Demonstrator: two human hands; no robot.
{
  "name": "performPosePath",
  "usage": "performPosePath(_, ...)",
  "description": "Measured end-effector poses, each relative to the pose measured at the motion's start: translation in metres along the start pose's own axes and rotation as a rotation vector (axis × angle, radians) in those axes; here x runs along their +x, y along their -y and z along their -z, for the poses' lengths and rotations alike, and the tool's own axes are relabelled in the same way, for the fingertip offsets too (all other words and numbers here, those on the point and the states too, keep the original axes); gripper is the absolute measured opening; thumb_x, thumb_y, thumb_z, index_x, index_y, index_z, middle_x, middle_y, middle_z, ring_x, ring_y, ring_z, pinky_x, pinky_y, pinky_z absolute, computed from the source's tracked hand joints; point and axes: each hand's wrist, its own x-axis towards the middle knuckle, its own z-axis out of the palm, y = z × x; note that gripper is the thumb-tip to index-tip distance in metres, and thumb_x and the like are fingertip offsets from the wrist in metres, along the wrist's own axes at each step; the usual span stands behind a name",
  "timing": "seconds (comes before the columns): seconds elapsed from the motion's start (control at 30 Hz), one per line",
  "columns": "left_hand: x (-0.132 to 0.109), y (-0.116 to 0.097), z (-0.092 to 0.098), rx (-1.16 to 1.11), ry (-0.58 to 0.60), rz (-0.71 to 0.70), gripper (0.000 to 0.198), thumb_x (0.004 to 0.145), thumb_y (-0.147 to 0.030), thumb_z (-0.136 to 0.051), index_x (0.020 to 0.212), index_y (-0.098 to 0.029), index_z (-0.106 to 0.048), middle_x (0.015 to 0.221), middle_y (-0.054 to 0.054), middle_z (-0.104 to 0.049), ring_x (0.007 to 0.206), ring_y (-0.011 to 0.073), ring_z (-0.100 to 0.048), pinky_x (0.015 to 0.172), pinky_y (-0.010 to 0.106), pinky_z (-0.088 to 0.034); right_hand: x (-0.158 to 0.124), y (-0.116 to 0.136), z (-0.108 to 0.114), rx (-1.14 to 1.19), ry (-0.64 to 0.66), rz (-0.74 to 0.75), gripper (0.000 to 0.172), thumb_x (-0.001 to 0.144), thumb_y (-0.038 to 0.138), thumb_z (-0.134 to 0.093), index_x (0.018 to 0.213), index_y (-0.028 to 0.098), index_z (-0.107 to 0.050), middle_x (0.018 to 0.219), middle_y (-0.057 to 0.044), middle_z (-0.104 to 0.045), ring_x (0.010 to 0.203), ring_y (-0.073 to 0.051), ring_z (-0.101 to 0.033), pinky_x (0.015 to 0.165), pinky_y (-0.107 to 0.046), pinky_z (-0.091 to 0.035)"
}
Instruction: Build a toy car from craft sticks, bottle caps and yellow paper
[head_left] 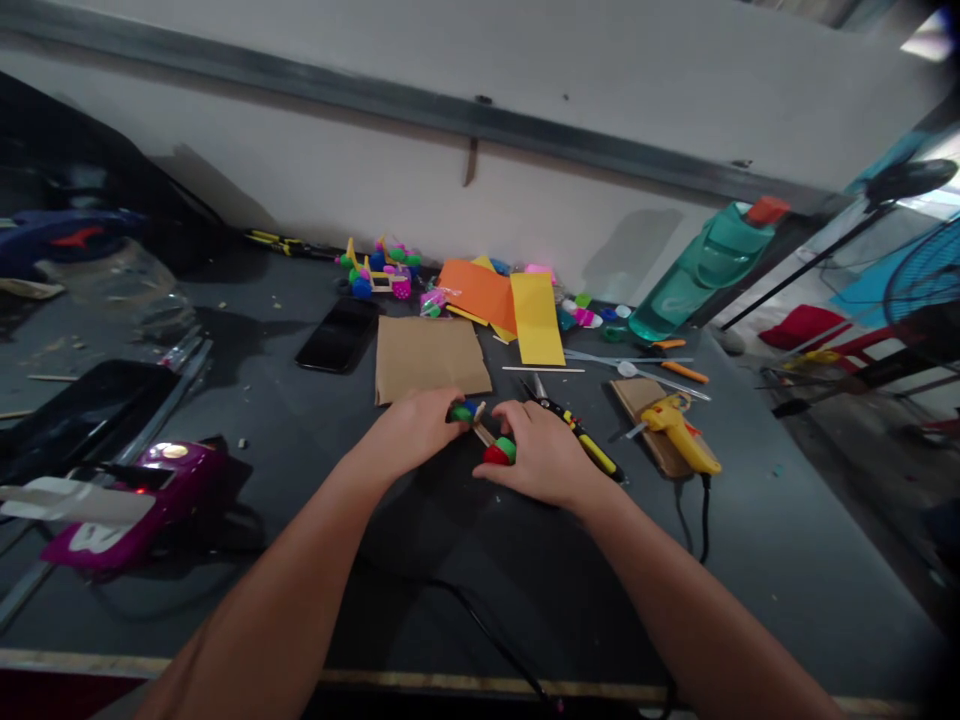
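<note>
Head view: the left hand (412,428) and right hand (543,456) meet over a dark tabletop (757,590), both close around a short wooden stick (481,433). Blue and green caps (463,411) sit at one end of the stick, and red and green caps (499,452) at the other. The left fingers (444,408) are closed in a pinch on the blue and green caps. The right fingers (501,424) curve nearly shut around the red and green caps, which show just below them.

Just above the hands lies a brown cardboard sheet (427,358), with a black phone (339,334) to its left. Orange paper (478,295) and yellow paper (537,318) overlap beyond it, beside a heap of colourful craft pieces (379,268). Black-and-yellow scissors (574,430) lie just beside the right hand. Farther right, a yellow glue gun (673,428) rests on a wooden board (634,398), and a teal bottle (701,275) stands near the back edge.
</note>
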Motion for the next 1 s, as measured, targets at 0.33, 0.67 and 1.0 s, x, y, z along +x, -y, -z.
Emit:
performPosePath(0.33, -0.001, 0.008, 0.001, -0.013, -0.025, -0.070, 0.039, 0.079, -0.040, -0.061, 0.114, -0.024, -0.057, 0.108, 0.005, -0.067, 0.096, 0.0235, -0.062, 0.079, 0.032, -0.046, 0.006, -0.025, -0.008, -0.040, 0.017, 0.027, 0.037, 0.072, 0.026, -0.072, 0.105, 0.022, -0.054, 0.101, -0.006, -0.065, 0.097, -0.025, -0.054, 0.082, -0.038, -0.038)
performPosePath(0.67, 0.001, 0.002, -0.007, 0.006, -0.017, -0.150, 0.028, 0.079, -0.034, -0.061, 0.104, -0.021, -0.063, 0.100, 0.006, -0.069, 0.091, 0.0247, -0.063, 0.074, 0.032, -0.046, 0.014, -0.020, -0.012, 0.079, -0.218, 0.003, 0.020, 0.084, 0.036, -0.059, 0.099, 0.024, -0.065, 0.098, -0.006, -0.068, 0.097, -0.025, -0.055, 0.083, -0.039, -0.038)
performPosePath(1.0, -0.003, -0.006, -0.010, 0.114, -0.026, -0.139, 0.038, 0.079, -0.039, -0.062, 0.110, -0.017, -0.059, 0.102, 0.010, -0.068, 0.092, 0.0273, -0.063, 0.075, 0.034, -0.045, 0.018, -0.019, -0.014, 0.143, -0.290, -0.038, 0.032, 0.078, 0.018, -0.056, 0.109, 0.023, -0.062, 0.103, -0.005, -0.068, 0.100, -0.025, -0.057, 0.088, -0.042, -0.041)
